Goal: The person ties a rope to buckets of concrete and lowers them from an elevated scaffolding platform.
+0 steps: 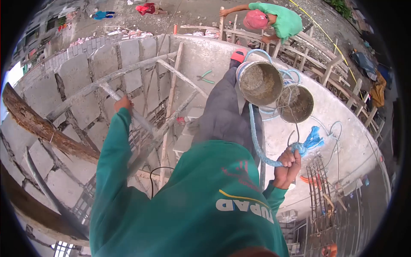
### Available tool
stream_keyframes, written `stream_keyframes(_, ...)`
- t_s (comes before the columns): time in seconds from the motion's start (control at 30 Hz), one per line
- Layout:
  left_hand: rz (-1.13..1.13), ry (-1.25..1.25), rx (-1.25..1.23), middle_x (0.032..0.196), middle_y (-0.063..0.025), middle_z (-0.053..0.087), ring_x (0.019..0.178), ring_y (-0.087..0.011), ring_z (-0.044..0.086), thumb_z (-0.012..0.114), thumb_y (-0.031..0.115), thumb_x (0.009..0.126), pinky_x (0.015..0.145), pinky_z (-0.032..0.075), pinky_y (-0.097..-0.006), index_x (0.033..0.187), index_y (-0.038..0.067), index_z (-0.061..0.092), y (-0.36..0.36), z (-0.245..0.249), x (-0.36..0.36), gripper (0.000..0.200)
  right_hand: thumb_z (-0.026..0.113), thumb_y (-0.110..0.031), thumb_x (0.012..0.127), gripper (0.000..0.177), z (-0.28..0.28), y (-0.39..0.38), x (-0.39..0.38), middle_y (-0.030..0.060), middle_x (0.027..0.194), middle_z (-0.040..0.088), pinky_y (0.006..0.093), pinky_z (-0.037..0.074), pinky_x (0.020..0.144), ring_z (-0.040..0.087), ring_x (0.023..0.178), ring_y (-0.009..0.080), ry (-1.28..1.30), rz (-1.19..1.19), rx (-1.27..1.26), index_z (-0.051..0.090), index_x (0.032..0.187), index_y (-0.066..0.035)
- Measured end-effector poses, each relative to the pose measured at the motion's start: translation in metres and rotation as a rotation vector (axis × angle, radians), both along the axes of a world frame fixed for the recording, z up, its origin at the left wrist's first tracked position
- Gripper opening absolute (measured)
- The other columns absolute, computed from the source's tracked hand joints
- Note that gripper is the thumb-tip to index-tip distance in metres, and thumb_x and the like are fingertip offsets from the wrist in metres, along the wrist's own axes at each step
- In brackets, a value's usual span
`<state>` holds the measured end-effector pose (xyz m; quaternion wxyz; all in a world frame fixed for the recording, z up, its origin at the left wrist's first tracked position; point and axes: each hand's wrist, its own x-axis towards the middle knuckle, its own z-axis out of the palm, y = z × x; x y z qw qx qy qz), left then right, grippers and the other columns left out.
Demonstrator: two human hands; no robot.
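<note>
My left hand (123, 103) is closed around a grey pole (142, 120) that slants down across the scaffolding on my left. In my right hand (287, 169) is a blue rope (257, 139), gripped just beside its knot and frayed blue end (311, 140). The rope loops up toward two buckets. One bucket (259, 83), its inside coated with grey cement, stands beside my leg. A second bucket (295, 103), equally caked, sits close to its right, with a thin wire running over its mouth.
Green-handled pliers (206, 78) lie on the concrete slab (205, 53). Block walling (75, 75) and wooden poles (171, 98) stand at left. Upright rebar (317, 188) rises at lower right. Beyond the slab's edge, a person in a green shirt (280, 19) leans over timber framing (325, 68).
</note>
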<state>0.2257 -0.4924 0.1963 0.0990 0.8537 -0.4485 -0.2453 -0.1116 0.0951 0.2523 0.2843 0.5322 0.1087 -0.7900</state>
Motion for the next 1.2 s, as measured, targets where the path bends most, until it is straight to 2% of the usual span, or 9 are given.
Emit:
stream_keyframes(0.17, -0.037, 0.036, 0.090, 0.074, -0.0148, 0.058, 0.058, -0.0254, 0.057, 0.058, 0.018, 0.079, 0.051, 0.046, -0.0426, 0.091, -0.007, 0.053, -0.005, 0.000, 0.006, 0.028, 0.049, -0.016, 0.093, 0.022, 0.003, -0.006, 0.003, -0.0010, 0.059, 0.040, 0.0266, 0.034, 0.045, 0.036, 0.045, 0.0095, -0.010, -0.013, 0.020, 0.051, 0.093, 0.006)
stream_keyframes(0.3, -0.043, -0.046, 0.064, 0.073, -0.0117, 0.062, 0.058, -0.0239, 0.062, 0.059, 0.023, 0.078, 0.053, 0.048, -0.0390, 0.079, -0.005, 0.059, -0.004, 0.001, 0.000, 0.028, 0.049, -0.016, 0.093, 0.020, 0.003, -0.007, 0.007, -0.0011, 0.059, 0.042, 0.0256, 0.034, 0.045, 0.036, 0.045, 0.0090, -0.022, -0.033, 0.064, 0.052, 0.091, 0.004)
stream_keyframes(0.47, -0.054, -0.083, 0.151, 0.080, -0.0123, 0.067, 0.072, -0.0281, 0.065, 0.065, 0.027, 0.077, 0.067, 0.051, -0.0420, 0.087, 0.006, 0.062, -0.034, -0.025, 0.043, 0.023, 0.050, -0.016, 0.093, 0.019, -0.001, -0.002, 0.012, -0.0025, 0.059, 0.042, 0.0242, 0.034, 0.045, 0.036, 0.046, 0.0081, -0.005, -0.017, 0.034, 0.052, 0.090, 0.002)
stream_keyframes(0.57, -0.453, -0.330, 0.268, 0.089, -0.0132, 0.068, 0.084, -0.0322, 0.066, 0.069, 0.029, 0.075, 0.074, 0.051, -0.0437, 0.094, 0.013, 0.061, -0.088, -0.072, 0.129, 0.027, 0.051, -0.016, 0.092, 0.018, 0.000, -0.001, 0.013, -0.0026, 0.059, 0.042, 0.0247, 0.035, 0.046, 0.037, 0.046, 0.0087, -0.001, -0.034, 0.021, 0.052, 0.091, 0.002)
stream_keyframes(0.67, -0.753, -0.461, 0.248, 0.093, -0.0143, 0.068, 0.090, -0.0348, 0.065, 0.071, 0.030, 0.074, 0.075, 0.052, -0.0446, 0.096, 0.012, 0.060, -0.102, -0.084, 0.148, 0.031, 0.052, -0.016, 0.092, 0.018, 0.000, 0.000, 0.015, -0.0026, 0.059, 0.042, 0.0251, 0.036, 0.047, 0.038, 0.047, 0.0092, 0.000, -0.045, 0.002, 0.052, 0.091, 0.002)
stream_keyframes(0.8, -0.666, -0.489, 0.266, 0.094, -0.0148, 0.068, 0.091, -0.0362, 0.065, 0.070, 0.029, 0.074, 0.076, 0.051, -0.0455, 0.097, 0.012, 0.060, -0.094, -0.075, 0.130, 0.031, 0.052, -0.016, 0.092, 0.018, -0.002, 0.001, 0.018, -0.0025, 0.060, 0.043, 0.0252, 0.036, 0.048, 0.039, 0.048, 0.0093, 0.007, -0.059, -0.016, 0.052, 0.092, 0.001)
stream_keyframes(0.93, -0.100, -0.130, 0.248, 0.092, -0.0169, 0.067, 0.090, -0.0378, 0.064, 0.068, 0.028, 0.076, 0.077, 0.050, -0.0471, 0.096, 0.010, 0.059, -0.046, -0.026, 0.049, 0.028, 0.052, -0.016, 0.093, 0.017, -0.002, 0.000, 0.021, -0.0025, 0.060, 0.044, 0.0253, 0.036, 0.048, 0.039, 0.048, 0.0090, 0.014, -0.054, -0.005, 0.052, 0.092, 0.001)
stream_keyframes(1.07, -0.806, -0.485, 0.282, 0.089, -0.0182, 0.067, 0.089, -0.0385, 0.064, 0.067, 0.027, 0.077, 0.076, 0.050, -0.0482, 0.093, 0.010, 0.059, -0.091, -0.064, 0.125, 0.025, 0.051, -0.017, 0.093, 0.017, -0.002, -0.001, 0.022, -0.0026, 0.060, 0.043, 0.0252, 0.036, 0.048, 0.038, 0.048, 0.0089, -0.005, -0.074, -0.013, 0.052, 0.091, 0.001)
stream_keyframes(1.2, -0.819, -0.433, 0.254, 0.088, -0.0183, 0.067, 0.089, -0.0395, 0.063, 0.066, 0.027, 0.077, 0.076, 0.049, -0.0490, 0.091, 0.009, 0.058, -0.093, -0.066, 0.131, 0.025, 0.050, -0.017, 0.094, 0.017, 0.000, -0.004, 0.020, -0.0026, 0.060, 0.043, 0.0252, 0.035, 0.048, 0.038, 0.047, 0.0088, -0.007, -0.076, 0.003, 0.052, 0.091, 0.000)
